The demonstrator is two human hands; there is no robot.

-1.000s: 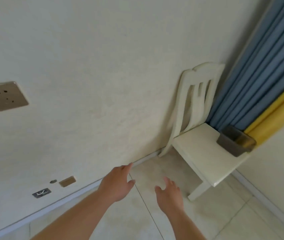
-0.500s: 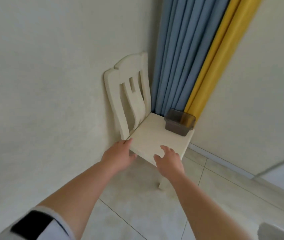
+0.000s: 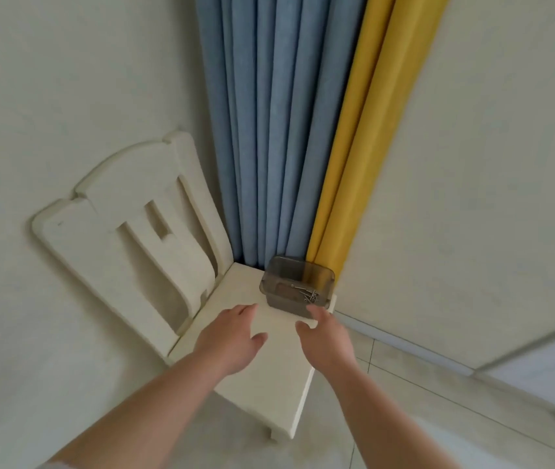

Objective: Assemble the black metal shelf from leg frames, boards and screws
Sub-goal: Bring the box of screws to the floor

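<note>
While both hands, left hand (image 3: 232,340) and right hand (image 3: 325,340), are held wide and empty, what seem screws (image 3: 308,295) in the box (image 3: 296,286) at frame centre are not yet taken; no assembled shelf part is seen.

Nothing readable here tbh: no labels, brands or numbers on the box (image 3: 296,286), chair (image 3: 140,231) or curtains (image 3: 269,130).

Your chair (image 3: 262,377) is standing in the corner, its back against the wall to your left. The curtains (image 3: 279,130) are hanging behind its seat. The box (image 3: 297,286) is sitting on the seat's far right corner, screws (image 3: 310,295) lying inside. Your left hand (image 3: 228,343) is hovering over the seat; your right hand (image 3: 327,340) is reaching just before the box.
</note>
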